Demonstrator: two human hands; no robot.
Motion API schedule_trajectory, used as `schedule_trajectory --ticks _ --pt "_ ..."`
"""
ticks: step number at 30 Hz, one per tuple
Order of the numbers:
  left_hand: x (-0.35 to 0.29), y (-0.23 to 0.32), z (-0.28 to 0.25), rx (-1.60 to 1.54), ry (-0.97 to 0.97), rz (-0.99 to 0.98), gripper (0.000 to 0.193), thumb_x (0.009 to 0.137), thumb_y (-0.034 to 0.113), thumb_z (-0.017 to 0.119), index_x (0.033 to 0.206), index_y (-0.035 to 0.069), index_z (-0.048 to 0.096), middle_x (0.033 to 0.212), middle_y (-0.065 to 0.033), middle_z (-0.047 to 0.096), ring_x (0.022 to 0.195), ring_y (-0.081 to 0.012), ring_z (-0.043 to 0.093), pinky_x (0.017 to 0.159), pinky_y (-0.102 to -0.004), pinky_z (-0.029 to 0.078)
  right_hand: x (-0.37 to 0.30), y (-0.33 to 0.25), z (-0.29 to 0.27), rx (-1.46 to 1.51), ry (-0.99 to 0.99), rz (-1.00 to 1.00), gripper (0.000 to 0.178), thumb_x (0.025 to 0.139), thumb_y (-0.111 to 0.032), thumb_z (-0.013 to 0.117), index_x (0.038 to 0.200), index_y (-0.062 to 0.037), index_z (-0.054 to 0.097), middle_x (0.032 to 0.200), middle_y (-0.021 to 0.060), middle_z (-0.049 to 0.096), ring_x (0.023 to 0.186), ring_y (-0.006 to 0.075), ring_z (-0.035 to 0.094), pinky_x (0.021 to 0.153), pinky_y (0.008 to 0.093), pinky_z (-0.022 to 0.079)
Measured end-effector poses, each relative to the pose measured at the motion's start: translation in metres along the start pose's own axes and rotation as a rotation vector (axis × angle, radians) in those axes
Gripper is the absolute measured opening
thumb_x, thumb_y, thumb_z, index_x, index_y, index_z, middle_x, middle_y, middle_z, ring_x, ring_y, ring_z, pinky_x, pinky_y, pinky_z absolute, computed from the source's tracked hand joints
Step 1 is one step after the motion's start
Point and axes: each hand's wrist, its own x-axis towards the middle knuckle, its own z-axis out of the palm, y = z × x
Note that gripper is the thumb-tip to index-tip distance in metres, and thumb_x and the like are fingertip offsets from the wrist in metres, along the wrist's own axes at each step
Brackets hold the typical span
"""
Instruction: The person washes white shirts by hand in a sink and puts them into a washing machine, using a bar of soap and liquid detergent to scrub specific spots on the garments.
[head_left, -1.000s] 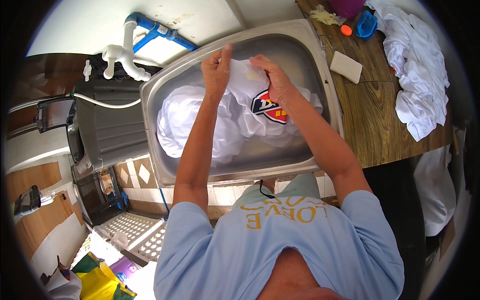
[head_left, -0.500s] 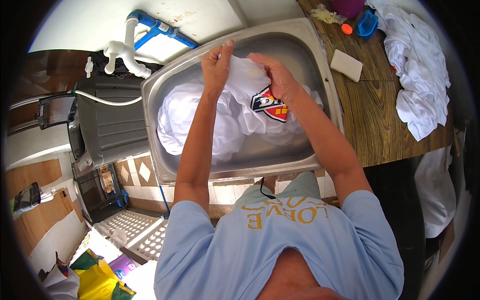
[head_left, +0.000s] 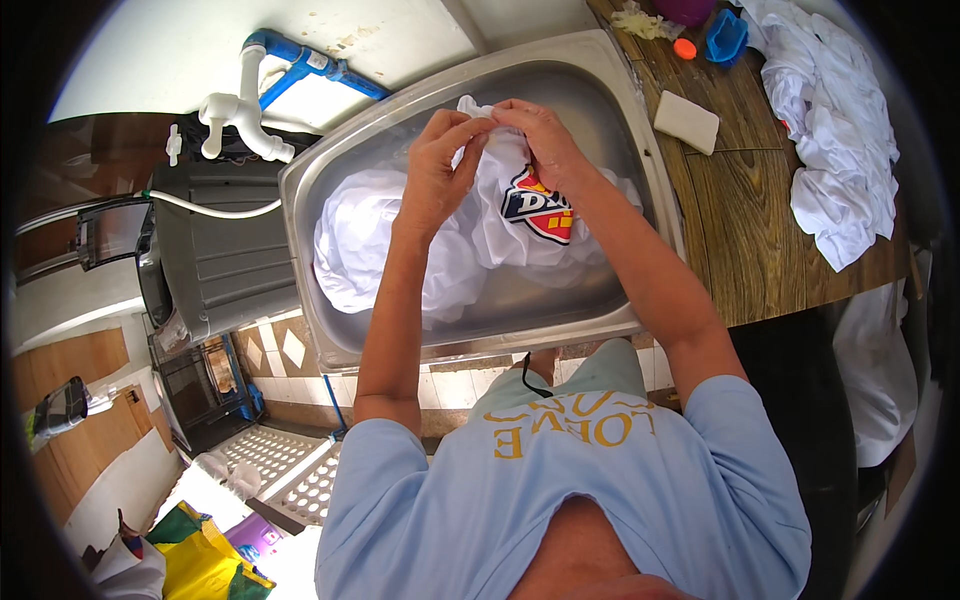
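Observation:
A wet white garment [head_left: 490,225] with a red, navy and yellow printed emblem is bunched up between my hands, over the steel sink [head_left: 470,352]. My left hand [head_left: 436,170] pinches its upper edge between thumb and fingers. Close beside it, my right hand [head_left: 545,145] grips the same edge, the fingertips of both hands almost meeting. A small tuft of cloth pokes up above the fingers. The garment's lower part hangs down into the basin. More white laundry [head_left: 385,250] lies heaped in the water at the left, under my left forearm.
On the wooden counter [head_left: 740,230] at the right lie a pale soap bar [head_left: 687,122], a blue scoop [head_left: 727,38], an orange cap [head_left: 685,48] and a pile of white clothes [head_left: 845,150]. A white faucet [head_left: 238,115] projects at the sink's left, above a grey ribbed surface [head_left: 235,240].
My left hand has come down and to the right, from a raised thumb to a pinch on the cloth beside my right hand. The garment's upper edge is now gathered between both hands.

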Motion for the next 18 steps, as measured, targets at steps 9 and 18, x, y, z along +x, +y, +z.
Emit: schedule_trajectory --ticks 9,18 --pt "0.008 0.004 -0.002 -0.011 -0.15 -0.057 0.013 0.081 -0.003 0.062 0.093 0.004 0.063 0.087 -0.0061 0.059 0.077 -0.0168 0.058 0.068 -0.026 0.045 -0.004 -0.004 -0.002 -0.171 0.046 -0.083 0.012 0.081 -0.017 0.059 0.081 -0.008 0.066 0.072 -0.004 0.059 0.055 0.0031 0.046 0.046 0.0207 0.031" --pt "0.119 0.029 0.042 -0.1 -0.006 0.119 0.01 0.077 0.005 0.068 0.087 0.005 0.069 0.077 -0.0065 0.064 0.068 -0.0136 0.058 0.06 -0.0257 0.045 0.011 -0.001 -0.026 0.402 0.235 0.163 0.017 0.079 -0.014 0.06 0.09 -0.0004 0.063 0.089 0.011 0.064 0.077 0.0219 0.062 0.07 0.0341 0.051"
